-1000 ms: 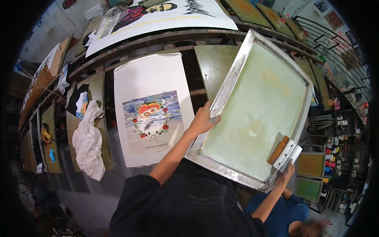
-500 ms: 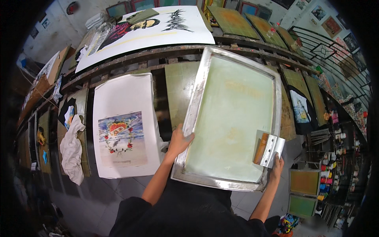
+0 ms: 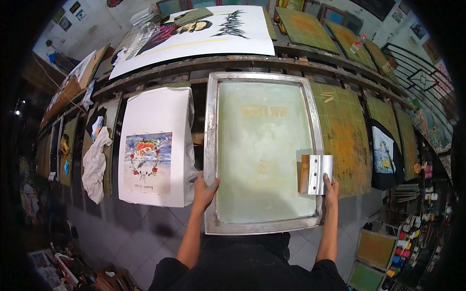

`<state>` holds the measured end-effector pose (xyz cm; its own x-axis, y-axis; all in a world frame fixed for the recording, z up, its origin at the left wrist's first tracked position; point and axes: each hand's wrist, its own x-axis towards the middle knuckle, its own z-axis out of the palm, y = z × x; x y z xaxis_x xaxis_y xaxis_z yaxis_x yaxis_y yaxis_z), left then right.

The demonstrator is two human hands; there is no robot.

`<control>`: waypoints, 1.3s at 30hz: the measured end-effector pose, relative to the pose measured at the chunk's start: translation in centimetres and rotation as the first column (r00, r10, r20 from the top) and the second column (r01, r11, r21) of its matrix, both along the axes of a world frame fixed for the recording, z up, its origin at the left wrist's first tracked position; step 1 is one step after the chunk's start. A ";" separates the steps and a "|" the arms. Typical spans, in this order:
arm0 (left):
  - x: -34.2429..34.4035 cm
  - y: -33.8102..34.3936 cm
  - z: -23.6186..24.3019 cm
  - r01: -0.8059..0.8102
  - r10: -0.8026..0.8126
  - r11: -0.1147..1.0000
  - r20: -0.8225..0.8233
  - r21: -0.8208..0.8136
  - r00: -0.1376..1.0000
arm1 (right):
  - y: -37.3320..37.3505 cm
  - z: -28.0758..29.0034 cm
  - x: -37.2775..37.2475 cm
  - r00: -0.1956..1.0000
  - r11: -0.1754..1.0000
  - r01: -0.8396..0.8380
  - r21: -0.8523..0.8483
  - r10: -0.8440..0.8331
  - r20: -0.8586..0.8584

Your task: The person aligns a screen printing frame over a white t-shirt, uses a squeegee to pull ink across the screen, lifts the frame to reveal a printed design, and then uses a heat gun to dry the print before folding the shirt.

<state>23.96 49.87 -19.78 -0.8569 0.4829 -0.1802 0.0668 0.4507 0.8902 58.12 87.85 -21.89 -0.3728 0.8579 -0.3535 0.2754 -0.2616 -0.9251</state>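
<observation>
Silkscreen [image 3: 259, 138] held before torso [image 3: 247, 259], left hand [image 3: 205, 192] clamped on its left rail [image 3: 211, 145]. Right hand [image 3: 331, 188] clamps squeegee [image 3: 320, 169] against right rail [image 3: 312, 121], some fingers hidden; likely one grip carries both.

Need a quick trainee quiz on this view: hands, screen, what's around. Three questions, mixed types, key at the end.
1. Fill in the blank: the right hand holds a silver-and-orange ____ at the right side of the framed screen.
2. True or false: the printed white cloth lies to the right of the framed screen.
3. Choose one. The left hand is:
A) flat on the printed white cloth
B) gripping the left side of the framed screen
C) hanging free, touching nothing

Key:
1. squeegee
2. False; the printed white cloth lies to the left.
3. B
</observation>
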 end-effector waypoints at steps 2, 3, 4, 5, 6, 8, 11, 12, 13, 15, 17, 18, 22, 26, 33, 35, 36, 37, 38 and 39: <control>0.1 -0.5 -0.1 -0.017 0.016 0.999 0.003 0.038 1.000 | 0.0 -0.2 -0.9 1.000 1.000 -0.026 -0.005 0.026 0.017; -0.1 -0.7 -0.3 -0.024 0.024 0.999 0.001 0.026 1.000 | -0.1 -0.3 -1.4 0.999 0.999 -0.035 -0.012 0.035 -0.022; -0.3 -0.9 -0.5 -0.036 0.036 0.999 0.002 0.013 0.999 | -0.2 -0.6 -1.8 0.997 0.999 -0.049 -0.019 0.047 -0.058; -0.6 -1.0 -0.8 -0.047 0.047 0.999 0.004 0.000 0.999 | -0.2 -0.9 -2.1 0.994 0.998 -0.062 -0.027 0.059 -0.093; -0.9 -0.9 -1.2 -0.030 0.030 1.000 -0.049 0.000 0.998 | 0.0 -1.3 -2.1 0.995 0.998 -0.057 -0.018 0.056 -0.079; -1.8 -1.0 -1.9 -0.009 0.007 1.000 -0.155 -0.014 0.988 | 0.0 -1.9 -2.3 0.997 0.999 -0.041 -0.014 0.040 -0.062; -3.0 -1.1 -4.5 -0.044 0.024 0.994 -0.196 -0.096 0.980 | -0.1 -2.3 -3.1 0.996 0.999 -0.047 -0.009 0.046 -0.081; -3.2 -1.0 -4.8 -0.073 0.044 0.990 -0.222 -0.121 0.974 | -0.1 -2.3 -3.3 0.995 0.998 -0.060 -0.006 0.059 -0.082; -3.3 -0.7 -4.8 -0.098 0.059 0.985 -0.248 -0.145 0.967 | -0.2 -2.0 -3.6 0.994 0.998 -0.069 -0.003 0.068 -0.082; -4.1 -0.7 -4.8 -0.111 0.078 0.985 -0.234 -0.133 0.969 | -0.8 -1.7 -4.6 0.997 0.997 -0.074 0.032 0.074 0.017; -5.0 -0.7 -5.4 -0.088 0.079 0.995 -0.155 -0.052 0.985 | -1.1 -1.5 -5.3 0.989 0.993 -0.113 0.041 0.108 0.103; -5.0 -1.0 -5.6 -0.107 0.075 0.986 -0.238 -0.124 0.968 | -1.6 -1.5 -5.6 0.990 0.994 -0.109 0.027 0.106 0.097; -5.8 -0.7 -6.1 -0.135 0.033 0.962 -0.390 -0.238 0.920 | -2.3 -3.5 -5.4 0.994 0.997 -0.043 0.065 0.036 0.108; -6.1 -1.2 -6.5 -0.135 0.067 0.974 -0.339 -0.181 0.938 | -3.0 -2.7 -6.7 0.980 0.979 -0.140 0.147 0.116 0.159; -6.4 -1.2 -5.4 0.014 -0.043 0.993 -0.251 -0.116 0.967 | -0.9 -4.2 -5.5 0.941 0.927 -0.234 0.293 0.141 0.307; -6.2 -1.9 -4.9 0.032 -0.048 0.997 -0.239 -0.072 0.970 | -1.0 -4.0 -6.3 0.907 0.880 -0.270 0.390 0.097 0.410; -6.2 -2.4 -4.7 0.039 -0.050 0.998 -0.235 -0.050 0.971 | -1.6 -3.7 -6.4 0.864 0.848 -0.299 0.439 0.045 0.501; -6.3 -2.7 -4.1 0.056 -0.066 0.997 -0.227 -0.052 0.972 | -1.6 -3.3 -6.7 0.870 0.851 -0.308 0.425 0.070 0.489; -6.1 -3.4 -3.1 0.077 -0.087 0.995 -0.213 -0.058 0.973 | -1.4 -3.2 -6.3 0.872 0.858 -0.315 0.406 0.093 0.480; -6.1 -3.7 -2.2 0.098 -0.109 0.993 -0.199 -0.063 0.974 | -0.9 -3.1 -6.1 0.875 0.863 -0.323 0.388 0.116 0.471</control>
